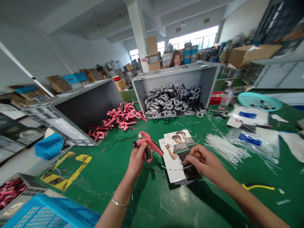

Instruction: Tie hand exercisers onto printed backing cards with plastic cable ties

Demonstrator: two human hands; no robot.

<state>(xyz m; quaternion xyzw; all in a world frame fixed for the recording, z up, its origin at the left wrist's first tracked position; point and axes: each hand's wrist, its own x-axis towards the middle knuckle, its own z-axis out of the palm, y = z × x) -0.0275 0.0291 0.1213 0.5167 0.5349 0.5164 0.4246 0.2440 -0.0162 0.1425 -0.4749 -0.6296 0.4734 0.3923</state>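
My left hand is closed around the black handle of a pink hand gripper and holds it up above the green table. My right hand rests on a stack of printed packaging cards in front of me, its fingers pinched on a thin white cable tie that lies across the cards. The tie is very thin and hard to follow.
A tipped grey crate spills pink hand grippers at left. Another grey crate holds grey grippers. White cable ties, plastic bags and a teal dish lie at right. A blue basket sits near left. A person sits behind the crates.
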